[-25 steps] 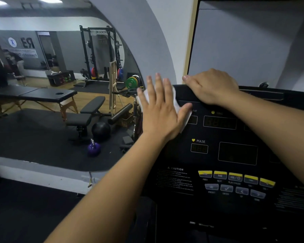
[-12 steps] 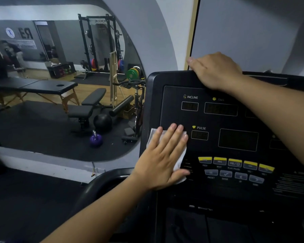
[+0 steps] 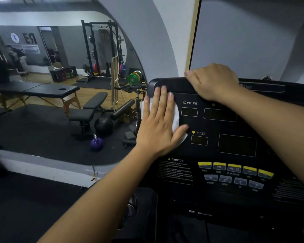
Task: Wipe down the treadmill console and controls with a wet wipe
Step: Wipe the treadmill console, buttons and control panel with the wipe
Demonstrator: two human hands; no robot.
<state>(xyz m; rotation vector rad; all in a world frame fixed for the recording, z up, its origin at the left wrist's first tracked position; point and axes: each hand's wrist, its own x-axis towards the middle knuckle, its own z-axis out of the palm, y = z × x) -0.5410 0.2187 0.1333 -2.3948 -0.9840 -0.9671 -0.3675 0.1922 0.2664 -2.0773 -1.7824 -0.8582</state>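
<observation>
The left hand [image 3: 159, 123] is pressing the white wet wipe [image 3: 176, 118] flat against the upper-left face of the treadmill console [image 3: 235, 149], fingers spread, just left of the INCLINE display [image 3: 189, 112]. The right hand [image 3: 212, 82] is gripping the console's top edge, fingers curled over it.

gym mirror [image 3: 60, 85], grey wall [image 3: 253, 41], blk bench [image 3: 88, 111]

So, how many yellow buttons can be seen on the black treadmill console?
5, in one row under the displays: PREV, NEXT, PLAY/PAUSE, and two further right on the black treadmill console. None seems hidden by the hands.
</observation>
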